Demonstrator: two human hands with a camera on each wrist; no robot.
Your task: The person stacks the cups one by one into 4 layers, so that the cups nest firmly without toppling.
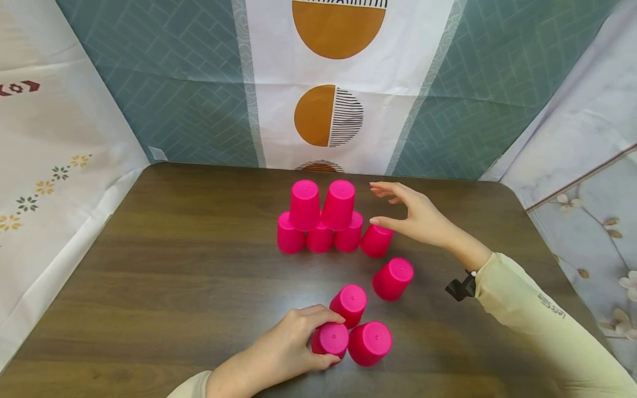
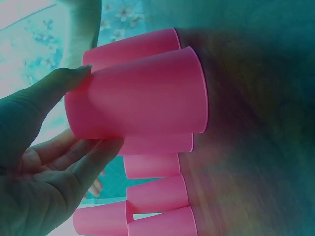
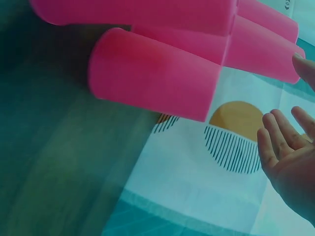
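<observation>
My left hand (image 1: 286, 345) grips an upside-down pink cup (image 1: 332, 340) near its base, thumb on one side and fingers on the other. In the left wrist view that cup (image 2: 142, 96) hides part of the cups behind it. Two more upturned cups, one behind (image 1: 350, 303) and one at its right (image 1: 370, 344), stand close against it. My right hand (image 1: 415, 215) hovers with fingers spread and nothing between them. Left of it, two upper cups (image 1: 340, 205) sit side by side on a row of upturned cups (image 1: 320, 239).
The row's rightmost cup (image 1: 376, 241) has no cup on it and stands under my right thumb. A separate upturned cup (image 1: 394, 278) is between the row and the near group. Patterned cloth (image 1: 199, 110) hangs behind the brown wooden table (image 1: 174, 265).
</observation>
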